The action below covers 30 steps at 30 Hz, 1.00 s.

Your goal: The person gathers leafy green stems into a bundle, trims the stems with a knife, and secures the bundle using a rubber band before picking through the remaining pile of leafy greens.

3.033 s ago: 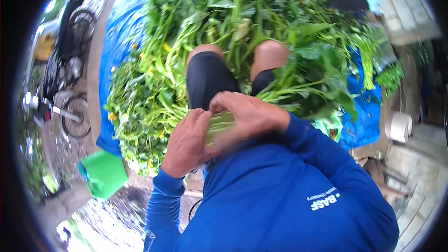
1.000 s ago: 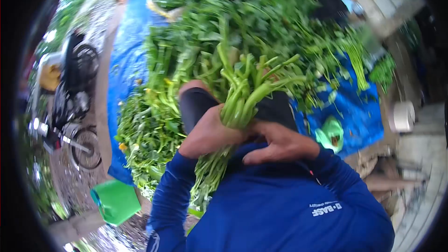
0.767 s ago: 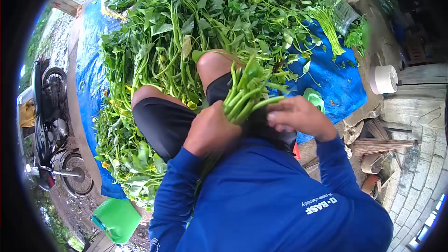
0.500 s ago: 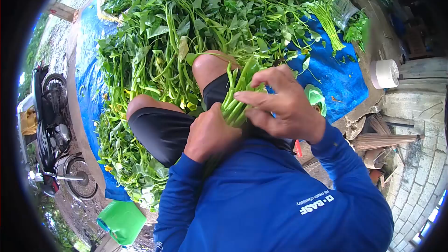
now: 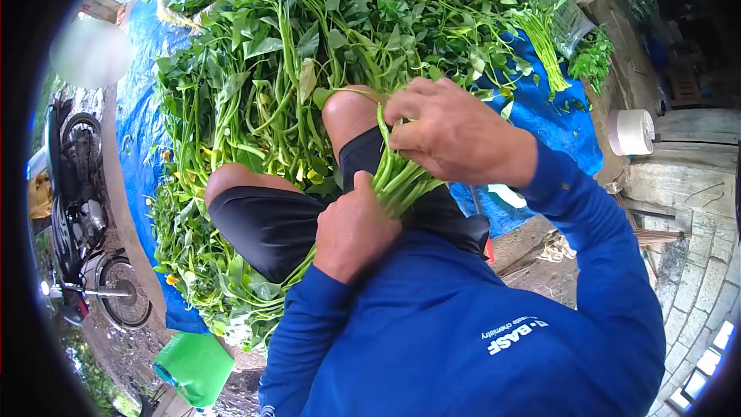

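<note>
My left hand [image 5: 356, 230] is closed around a bunch of water spinach stems [image 5: 403, 185] in front of my lap. The stems' cut-looking lower parts fan out to the right of my left thumb, and a leafy part trails below the fist at the left. Just above the bunch, my right hand [image 5: 463, 127] has its fingers curled and pinching at one long stem [image 5: 384, 127] that rises out of it. The fingertips are partly hidden. Beyond both hands lies a large heap of loose water spinach [image 5: 262, 85], reaching up to my knees.
A blue tarp [image 5: 567, 131] lies under the heap, with a sorted bundle of stems [image 5: 544, 46] at the right. A white container [image 5: 631, 132] stands farther right. At the left are a green jug [image 5: 197, 367] and a parked motorcycle [image 5: 89, 220].
My right hand has moved up and to the left, and its spread fingers have curled in at the stem. My left hand keeps its hold; the bunch has tilted toward the right.
</note>
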Motion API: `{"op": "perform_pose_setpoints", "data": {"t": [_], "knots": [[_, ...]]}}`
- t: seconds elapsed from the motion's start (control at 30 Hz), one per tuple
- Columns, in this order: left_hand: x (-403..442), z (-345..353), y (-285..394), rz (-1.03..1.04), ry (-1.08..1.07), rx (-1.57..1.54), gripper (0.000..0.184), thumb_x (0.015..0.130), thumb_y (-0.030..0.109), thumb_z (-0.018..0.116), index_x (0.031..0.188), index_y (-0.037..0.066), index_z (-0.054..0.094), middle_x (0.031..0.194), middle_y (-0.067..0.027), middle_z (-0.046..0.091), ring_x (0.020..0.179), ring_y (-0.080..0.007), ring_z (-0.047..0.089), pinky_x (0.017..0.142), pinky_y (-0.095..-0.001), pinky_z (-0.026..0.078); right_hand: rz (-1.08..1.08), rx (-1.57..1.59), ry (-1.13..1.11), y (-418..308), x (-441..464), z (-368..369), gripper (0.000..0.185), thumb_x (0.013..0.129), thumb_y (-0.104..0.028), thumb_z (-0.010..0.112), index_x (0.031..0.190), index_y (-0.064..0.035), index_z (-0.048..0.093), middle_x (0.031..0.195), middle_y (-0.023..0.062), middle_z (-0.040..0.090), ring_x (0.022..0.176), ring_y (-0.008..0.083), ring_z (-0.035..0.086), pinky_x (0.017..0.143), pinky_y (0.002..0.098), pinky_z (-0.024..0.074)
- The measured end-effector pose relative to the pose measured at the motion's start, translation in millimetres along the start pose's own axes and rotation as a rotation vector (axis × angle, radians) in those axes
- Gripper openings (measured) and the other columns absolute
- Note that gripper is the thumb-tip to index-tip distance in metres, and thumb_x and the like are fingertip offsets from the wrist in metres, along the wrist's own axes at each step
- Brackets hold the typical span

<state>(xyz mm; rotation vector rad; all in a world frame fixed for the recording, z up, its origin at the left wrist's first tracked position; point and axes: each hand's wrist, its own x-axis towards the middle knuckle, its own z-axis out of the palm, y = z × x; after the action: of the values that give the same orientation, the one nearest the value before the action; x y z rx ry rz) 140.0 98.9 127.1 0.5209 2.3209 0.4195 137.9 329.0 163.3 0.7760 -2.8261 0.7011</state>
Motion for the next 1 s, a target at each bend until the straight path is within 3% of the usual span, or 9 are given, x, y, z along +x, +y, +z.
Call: {"op": "perform_pose_setpoints", "data": {"t": [0.1, 0.23, 0.33, 0.47, 0.6, 0.77, 0.9, 0.93, 1.0], "knots": [[-2, 14, -12, 0.137, 0.166, -0.065, 0.078, 0.076, 0.024, 0.087, 0.138, 0.001, 0.045, 0.107, -0.0309, 0.074, 0.098, -0.0515, 0.073, 0.085, -0.0571, 0.059, 0.392, 0.105, -0.405, 27, 1, 30, 0.025, 0.089, -0.010, 0.077, 0.113, -0.0140, 0.078, 0.115, 0.0121, 0.071, 0.114, 0.0353, 0.067, 0.096, 0.0482, 0.0515], [-2, 16, -17, 0.284, 0.209, -0.080, 0.088, 0.079, 0.019, 0.087, 0.151, 0.005, 0.039, 0.122, -0.0294, 0.071, 0.100, -0.0518, 0.072, 0.085, -0.0563, 0.059, 0.001, 0.010, -0.080, 23, 6, 36, 0.043, 0.083, -0.008, 0.074, 0.124, -0.0206, 0.079, 0.134, 0.0146, 0.067, 0.128, 0.0398, 0.063, 0.105, 0.0506, 0.0502], [0, 10, -21, 0.397, 0.221, -0.044, 0.088, 0.081, 0.023, 0.087, 0.153, 0.000, 0.041, 0.119, -0.0267, 0.069, 0.096, -0.0481, 0.073, 0.076, -0.0518, 0.061, -0.143, 0.178, -0.044, 52, 1, 63, 0.027, 0.074, -0.016, 0.076, 0.100, -0.0144, 0.082, 0.130, 0.0127, 0.069, 0.127, 0.0374, 0.063, 0.099, 0.0528, 0.0540], [4, 5, -4, 0.293, 0.188, -0.092, 0.078, 0.072, 0.027, 0.091, 0.134, 0.000, 0.053, 0.105, -0.0296, 0.074, 0.101, -0.0525, 0.072, 0.089, -0.0551, 0.057, 0.013, -0.207, 0.042, -1, -23, 21, 0.018, 0.080, -0.026, 0.071, 0.086, -0.0095, 0.075, 0.102, 0.0073, 0.071, 0.111, 0.0228, 0.067, 0.082, 0.0428, 0.0493], [17, 8, 14, 0.310, -0.086, -0.212, 0.047, 0.073, 0.017, 0.081, 0.109, -0.005, 0.061, 0.092, -0.0273, 0.074, 0.092, -0.0414, 0.076, 0.084, -0.0464, 0.057, 0.324, -0.140, 0.155, 1, -82, 45, 0.026, 0.079, -0.031, 0.075, 0.093, -0.0095, 0.072, 0.114, 0.0128, 0.070, 0.117, 0.0308, 0.065, 0.087, 0.0482, 0.0480], [6, 6, 42, 0.388, -0.253, -0.463, 0.034, 0.074, 0.008, 0.076, 0.104, -0.003, 0.066, 0.087, -0.0055, 0.070, 0.074, -0.0166, 0.066, 0.068, -0.0318, 0.053, 0.488, -0.059, 0.982, -57, -121, 19, 0.030, 0.092, -0.030, 0.082, 0.114, -0.0096, 0.075, 0.132, 0.0172, 0.066, 0.122, 0.0378, 0.064, 0.097, 0.0506, 0.0524], [13, -24, 19, 0.298, -0.350, -0.616, 0.034, 0.076, 0.006, 0.075, 0.109, -0.004, 0.069, 0.090, -0.0048, 0.072, 0.080, -0.0179, 0.070, 0.074, -0.0316, 0.057, 0.861, 0.481, 0.813, -94, -169, 15, 0.035, 0.097, -0.030, 0.080, 0.122, -0.0073, 0.074, 0.107, 0.0132, 0.074, 0.098, 0.0285, 0.074, 0.083, 0.0377, 0.0571], [24, -32, 5, 0.788, -0.098, -0.313, 0.031, 0.078, 0.004, 0.076, 0.108, -0.003, 0.072, 0.091, -0.0063, 0.073, 0.079, -0.0197, 0.071, 0.074, -0.0328, 0.057, 0.842, 0.631, 0.700, -86, -171, 26, 0.035, 0.098, -0.030, 0.080, 0.124, -0.0063, 0.074, 0.100, 0.0110, 0.075, 0.090, 0.0241, 0.075, 0.079, 0.0346, 0.0571], [9, -56, 4, 0.519, -0.259, -0.576, 0.022, 0.083, 0.004, 0.077, 0.105, 0.002, 0.077, 0.097, -0.0094, 0.076, 0.081, -0.0246, 0.074, 0.078, -0.0377, 0.059, 0.802, 0.936, 0.311, -70, -160, 37, 0.048, 0.095, -0.027, 0.086, 0.135, -0.0063, 0.069, 0.110, 0.0103, 0.076, 0.101, 0.0212, 0.075, 0.086, 0.0339, 0.0576]]}}
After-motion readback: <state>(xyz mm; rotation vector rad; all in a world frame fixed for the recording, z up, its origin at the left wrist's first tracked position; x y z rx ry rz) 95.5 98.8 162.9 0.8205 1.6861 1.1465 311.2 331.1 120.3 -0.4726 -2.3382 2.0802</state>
